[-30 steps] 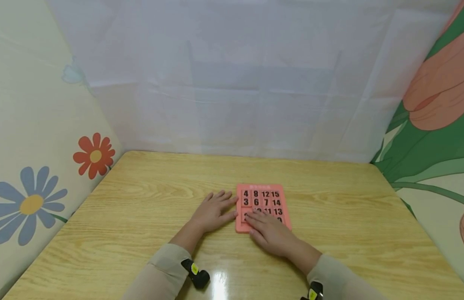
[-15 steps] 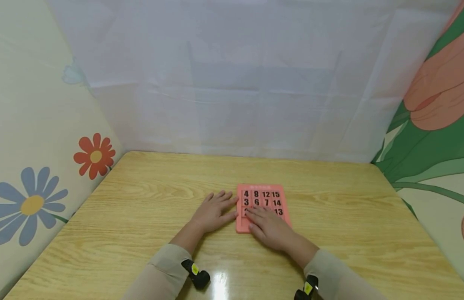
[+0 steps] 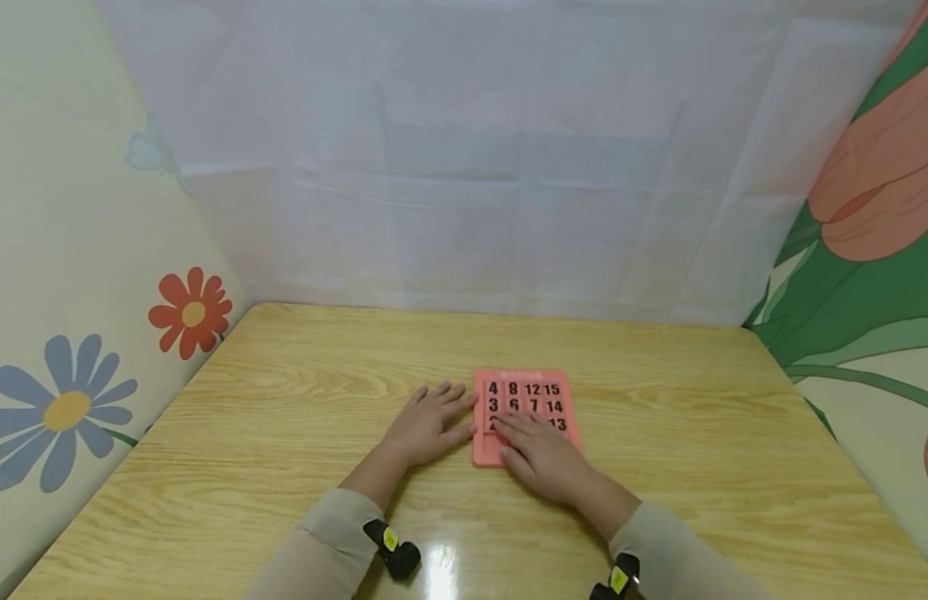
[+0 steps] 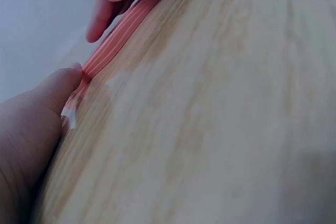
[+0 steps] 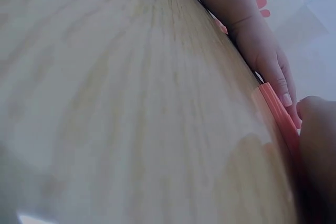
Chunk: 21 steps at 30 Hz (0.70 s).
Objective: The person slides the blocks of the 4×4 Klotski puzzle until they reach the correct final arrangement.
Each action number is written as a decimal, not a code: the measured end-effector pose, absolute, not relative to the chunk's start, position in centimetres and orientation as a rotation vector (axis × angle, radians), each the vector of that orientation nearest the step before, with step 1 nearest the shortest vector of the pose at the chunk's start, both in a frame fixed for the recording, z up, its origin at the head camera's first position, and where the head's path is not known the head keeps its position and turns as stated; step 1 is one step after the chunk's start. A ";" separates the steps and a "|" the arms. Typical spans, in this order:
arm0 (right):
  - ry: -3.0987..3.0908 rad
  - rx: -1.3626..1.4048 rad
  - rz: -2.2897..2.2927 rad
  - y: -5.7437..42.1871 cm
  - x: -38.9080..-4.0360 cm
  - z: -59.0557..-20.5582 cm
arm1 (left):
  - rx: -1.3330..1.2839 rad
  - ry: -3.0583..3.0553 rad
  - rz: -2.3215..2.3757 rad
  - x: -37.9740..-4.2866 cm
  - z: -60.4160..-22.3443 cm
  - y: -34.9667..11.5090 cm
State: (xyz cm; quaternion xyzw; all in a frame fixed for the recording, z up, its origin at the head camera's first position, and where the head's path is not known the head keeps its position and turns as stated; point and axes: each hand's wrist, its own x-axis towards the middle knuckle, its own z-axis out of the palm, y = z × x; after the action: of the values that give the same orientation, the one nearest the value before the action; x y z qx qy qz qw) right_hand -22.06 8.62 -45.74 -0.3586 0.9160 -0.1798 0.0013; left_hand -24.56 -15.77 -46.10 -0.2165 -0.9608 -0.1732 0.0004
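Observation:
A pink number slide puzzle [image 3: 519, 375] with black numerals on its tiles lies flat on the wooden table. My left hand [image 3: 426, 423] rests on the table with its fingers spread, thumb and forefinger touching the puzzle's left edge. Across the puzzle's lower right part lies my right hand [image 3: 544, 461], fingers extended, with a fingertip by the 2 tile [image 3: 493, 423]. Below that tile, the bottom left slot shows bare pink. The right hand hides several tiles in the lower rows. In the left wrist view, the left thumb [image 4: 60, 87] meets the puzzle's side [image 4: 118, 38].
The wooden table [image 3: 321, 358] reaches back to a white cloth [image 3: 464, 167]. Flower-printed panels [image 3: 66, 250] flank it on both sides. A black wrist camera [image 3: 396, 550] sits on the left sleeve, another [image 3: 617, 579] on the right.
The 2 tile has slid up one slot in the left column, leaving the bottom left slot bare. My right hand shifted slightly with it. The left hand has stayed in place.

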 end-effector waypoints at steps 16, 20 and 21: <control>2.873 -1.082 -0.600 11.1 -20.0 -46.0 | -0.686 -3.025 -0.564 -24.6 -46.0 -15.8; 2.869 -1.090 -0.594 11.4 -19.9 -46.1 | -0.684 -3.029 -0.562 -24.6 -46.1 -15.7; 2.872 -1.094 -0.593 11.4 -19.8 -46.1 | -0.682 -3.031 -0.561 -24.6 -46.1 -15.7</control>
State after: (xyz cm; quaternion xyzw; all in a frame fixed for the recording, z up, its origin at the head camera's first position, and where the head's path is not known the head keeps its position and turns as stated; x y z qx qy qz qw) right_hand -19.84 11.39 -46.10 -0.3495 0.9176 -0.1894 0.0060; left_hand -24.62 -15.68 -46.05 -0.2161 -0.9601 -0.1776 -0.0078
